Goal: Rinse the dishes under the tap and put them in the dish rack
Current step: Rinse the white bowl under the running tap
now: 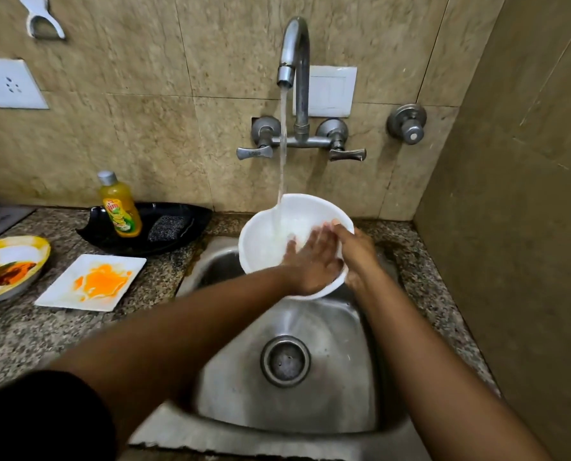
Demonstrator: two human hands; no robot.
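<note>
Now the right hand (354, 251) is gripping the white bowl (277, 234) by its rim at frame centre under the running tap (294, 51), the flat-fingered left hand (310, 261) is rubbing inside, and racking probably comes next.

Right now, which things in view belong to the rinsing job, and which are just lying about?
In the job: round white plastic bowl, left hand, right hand, running steel tap, steel sink, orange-stained square white plate, yellow-rimmed patterned plate.

Lying about: yellow dish-soap bottle, black tray, grey scrubber.
</note>
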